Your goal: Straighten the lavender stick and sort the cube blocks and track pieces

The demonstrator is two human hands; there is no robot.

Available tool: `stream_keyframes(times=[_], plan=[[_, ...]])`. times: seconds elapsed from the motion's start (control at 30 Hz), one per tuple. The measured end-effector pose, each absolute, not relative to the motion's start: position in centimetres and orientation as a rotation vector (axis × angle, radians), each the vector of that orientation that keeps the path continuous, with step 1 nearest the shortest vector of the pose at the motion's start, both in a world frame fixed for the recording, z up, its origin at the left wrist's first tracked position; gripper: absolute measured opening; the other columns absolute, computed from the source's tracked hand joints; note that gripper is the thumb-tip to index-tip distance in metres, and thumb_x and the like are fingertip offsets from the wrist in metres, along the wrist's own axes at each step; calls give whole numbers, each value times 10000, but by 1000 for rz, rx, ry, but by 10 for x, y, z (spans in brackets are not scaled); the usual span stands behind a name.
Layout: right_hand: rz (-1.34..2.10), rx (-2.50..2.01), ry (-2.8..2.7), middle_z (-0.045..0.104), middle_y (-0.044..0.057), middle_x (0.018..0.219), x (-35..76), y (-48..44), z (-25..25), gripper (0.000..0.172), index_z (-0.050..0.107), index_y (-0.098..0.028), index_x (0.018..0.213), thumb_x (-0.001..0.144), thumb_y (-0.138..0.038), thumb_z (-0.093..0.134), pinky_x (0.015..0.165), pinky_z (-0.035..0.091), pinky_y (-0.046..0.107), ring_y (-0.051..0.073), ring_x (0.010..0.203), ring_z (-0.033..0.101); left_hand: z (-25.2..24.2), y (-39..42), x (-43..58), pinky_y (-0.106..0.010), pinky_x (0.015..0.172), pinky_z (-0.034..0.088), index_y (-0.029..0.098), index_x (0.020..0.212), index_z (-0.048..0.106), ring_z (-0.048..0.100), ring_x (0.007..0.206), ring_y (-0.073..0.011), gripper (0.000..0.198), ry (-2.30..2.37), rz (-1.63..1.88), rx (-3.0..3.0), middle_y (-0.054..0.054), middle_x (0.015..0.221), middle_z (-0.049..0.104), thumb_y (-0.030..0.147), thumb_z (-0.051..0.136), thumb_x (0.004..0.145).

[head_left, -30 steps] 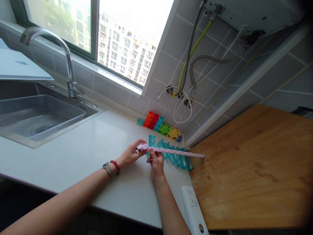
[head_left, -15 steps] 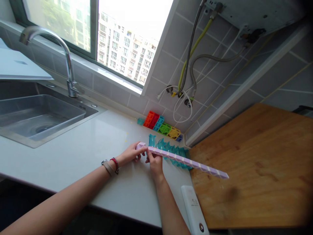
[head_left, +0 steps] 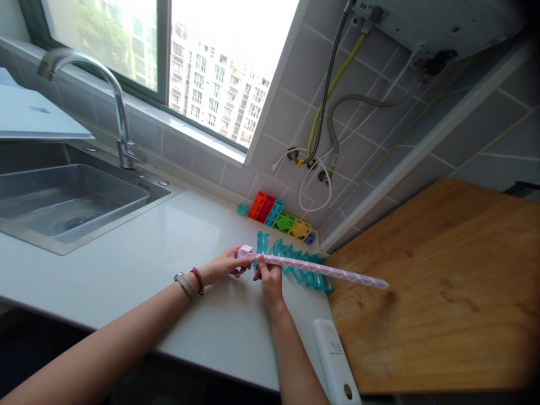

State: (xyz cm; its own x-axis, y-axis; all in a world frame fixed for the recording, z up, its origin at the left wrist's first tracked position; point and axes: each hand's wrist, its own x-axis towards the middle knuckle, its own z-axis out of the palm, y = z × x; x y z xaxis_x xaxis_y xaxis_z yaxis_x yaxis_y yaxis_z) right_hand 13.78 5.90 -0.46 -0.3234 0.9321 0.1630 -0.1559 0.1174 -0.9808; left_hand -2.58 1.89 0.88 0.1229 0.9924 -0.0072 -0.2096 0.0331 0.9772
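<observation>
A long, thin lilac snake puzzle (head_left: 324, 270) with pale zigzag lines stretches nearly straight to the right, its far end over the wooden board. Its near end is bent into a short folded block. My left hand (head_left: 228, 264) grips that folded end, thumb along the stick. Just to the right, my right hand (head_left: 271, 284) pinches the straight part from below with the thumb on it. Both hands are close together above the white counter. Behind the stick lies a row of translucent teal plastic pieces (head_left: 262, 243), partly covered by it.
Coloured plastic blocks (head_left: 284, 221) stand along the tiled wall. To the right is a large wooden board (head_left: 442, 292), with a white flat device (head_left: 335, 360) by its edge. A steel sink (head_left: 76, 197) and tap (head_left: 120, 107) are left; hoses (head_left: 333, 84) hang on the wall.
The snake puzzle's far end has swung upward and a little left, and the stick looks turned about its length. My right hand has shifted slightly right; my left hand has barely moved.
</observation>
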Motion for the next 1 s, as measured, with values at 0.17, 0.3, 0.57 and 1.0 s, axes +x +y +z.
stream_keyframes(times=[0.17, 0.3, 0.57, 1.0], plan=[[1735, -724, -1181, 479, -48, 527, 140, 57, 1, 416, 589, -184, 701, 814, -550, 750, 439, 402, 229, 99, 474, 429, 8, 17, -27, -205, 534, 413, 196, 1044, 530, 511, 612, -97, 462, 863, 1188, 1111, 41, 738, 565, 452, 818, 790], [1748, -722, -1150, 470, -54, 506, 140, 56, 5, 437, 582, -185, 683, 795, -568, 761, 434, 406, 235, 97, 462, 403, 9, 17, -28, -198, 534, 407, 204, 1047, 517, 501, 612, -94, 479, 811, 1143, 1097, 53, 728, 547, 445, 833, 779], [1643, -744, -1261, 476, -46, 533, 138, 54, 5, 416, 628, -173, 730, 821, -564, 738, 436, 392, 233, 102, 475, 436, 9, 19, -28, -204, 533, 422, 170, 954, 557, 517, 617, -104, 530, 894, 1214, 1013, 9, 766, 553, 654, 716, 807], [1698, -772, -1280, 572, -25, 654, 136, 51, 2, 372, 744, -149, 964, 768, -461, 796, 497, 459, 223, 92, 543, 478, 2, 24, -28, -219, 493, 410, 174, 889, 552, 534, 544, -127, 546, 940, 1278, 980, -3, 671, 574, 720, 562, 877]])
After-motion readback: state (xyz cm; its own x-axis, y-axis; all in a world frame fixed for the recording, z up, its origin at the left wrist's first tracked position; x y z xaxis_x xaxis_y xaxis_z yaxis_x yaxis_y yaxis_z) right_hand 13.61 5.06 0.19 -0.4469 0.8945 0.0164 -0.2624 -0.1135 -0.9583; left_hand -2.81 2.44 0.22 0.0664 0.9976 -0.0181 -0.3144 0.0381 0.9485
